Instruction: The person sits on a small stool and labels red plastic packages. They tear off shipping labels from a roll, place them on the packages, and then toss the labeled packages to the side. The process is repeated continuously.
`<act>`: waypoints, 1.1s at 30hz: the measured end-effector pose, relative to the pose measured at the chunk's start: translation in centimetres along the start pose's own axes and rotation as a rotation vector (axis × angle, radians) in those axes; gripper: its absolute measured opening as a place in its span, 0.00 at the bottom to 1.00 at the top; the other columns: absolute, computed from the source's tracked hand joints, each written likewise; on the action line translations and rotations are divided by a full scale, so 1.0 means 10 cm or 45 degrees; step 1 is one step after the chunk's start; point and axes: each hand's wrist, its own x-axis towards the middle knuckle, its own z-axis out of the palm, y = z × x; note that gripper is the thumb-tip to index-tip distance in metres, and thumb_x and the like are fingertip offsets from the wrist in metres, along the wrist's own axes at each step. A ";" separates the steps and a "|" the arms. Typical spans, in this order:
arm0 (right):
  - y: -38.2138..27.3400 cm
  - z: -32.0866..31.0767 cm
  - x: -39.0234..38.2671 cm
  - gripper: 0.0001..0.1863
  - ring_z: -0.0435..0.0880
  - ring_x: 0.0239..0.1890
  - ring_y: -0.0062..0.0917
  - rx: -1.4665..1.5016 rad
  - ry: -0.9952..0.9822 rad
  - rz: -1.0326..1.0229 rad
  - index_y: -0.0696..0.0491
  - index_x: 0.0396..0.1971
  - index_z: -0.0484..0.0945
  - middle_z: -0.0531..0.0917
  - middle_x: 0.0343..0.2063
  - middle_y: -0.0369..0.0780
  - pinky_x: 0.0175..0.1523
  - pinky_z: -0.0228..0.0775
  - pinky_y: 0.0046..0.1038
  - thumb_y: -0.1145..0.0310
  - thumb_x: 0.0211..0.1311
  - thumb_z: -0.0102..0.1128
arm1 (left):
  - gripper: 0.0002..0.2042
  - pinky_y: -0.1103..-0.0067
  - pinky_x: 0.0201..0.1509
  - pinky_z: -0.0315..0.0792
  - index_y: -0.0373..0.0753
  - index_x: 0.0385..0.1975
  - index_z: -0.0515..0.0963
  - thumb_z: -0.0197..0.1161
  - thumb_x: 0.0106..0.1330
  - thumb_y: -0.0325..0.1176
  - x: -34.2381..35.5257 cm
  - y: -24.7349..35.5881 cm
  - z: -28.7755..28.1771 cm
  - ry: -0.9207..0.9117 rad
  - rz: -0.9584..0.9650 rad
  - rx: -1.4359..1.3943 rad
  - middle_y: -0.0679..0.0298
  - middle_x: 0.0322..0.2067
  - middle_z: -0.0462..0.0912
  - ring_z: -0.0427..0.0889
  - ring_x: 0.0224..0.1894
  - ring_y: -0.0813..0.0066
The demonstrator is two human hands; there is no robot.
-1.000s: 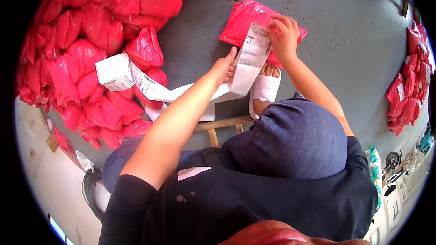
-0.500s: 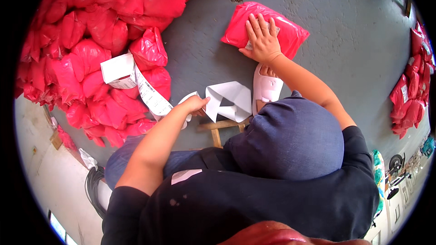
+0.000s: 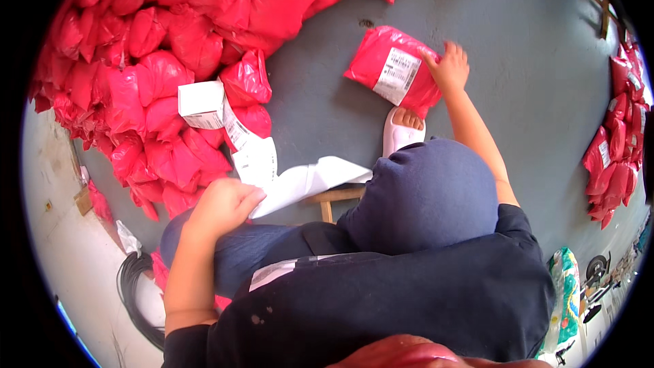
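Observation:
A red plastic parcel [image 3: 376, 50] lies on the floor ahead of me, with a white printed label [image 3: 397, 73] on its upper face. My right hand [image 3: 451, 70] is at the parcel's right end, thumb along the edge and fingers curled round the crumpled corner. Lower left, my left hand [image 3: 225, 206] is closed on a white label strip [image 3: 306, 182]. Part of that strip stretches right in front of my lap. Printed labels [image 3: 238, 135] run from it up to a white box-shaped stack of labels [image 3: 201, 102] on red parcels.
A large heap of red parcels [image 3: 163, 82] fills the left and upper left. Another pile of them [image 3: 616, 143] lies along the far right. My foot in a white slipper [image 3: 403, 133] is just below the labelled parcel. Near my lap is a wooden frame [image 3: 337, 195]; dark cable [image 3: 133, 286] lies lower left.
My right hand has moved off the parcel's top to its right end, uncovering the label. My left hand has drawn back toward me, pulling the strip out lengthwise. The view has shifted slightly.

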 end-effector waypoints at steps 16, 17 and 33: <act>2.25 -3.98 0.05 0.15 0.80 0.38 0.33 1.950 0.535 0.473 0.61 0.41 0.74 0.79 0.37 0.47 0.40 0.75 0.32 0.72 0.54 0.50 | 0.17 0.82 0.43 0.69 0.36 0.47 0.73 0.54 0.57 0.19 -0.77 0.40 -0.36 0.554 0.413 -1.012 0.61 0.40 0.77 0.76 0.41 0.79; 3.68 -4.56 0.23 0.15 0.80 0.36 0.36 1.982 0.649 0.425 0.61 0.41 0.74 0.79 0.37 0.48 0.36 0.77 0.32 0.73 0.55 0.45 | 0.19 0.82 0.45 0.69 0.36 0.50 0.71 0.52 0.57 0.18 -0.69 0.33 -0.35 0.464 0.502 -1.239 0.62 0.40 0.77 0.75 0.42 0.79; -2.76 -0.38 1.57 0.29 0.75 0.23 0.27 1.409 -0.798 0.721 0.54 0.24 0.73 0.76 0.21 0.38 0.24 0.64 0.26 0.38 0.46 0.57 | 0.25 0.80 0.51 0.66 0.37 0.56 0.64 0.49 0.56 0.15 -0.62 -0.24 -0.32 0.383 0.263 -1.401 0.57 0.51 0.67 0.70 0.52 0.73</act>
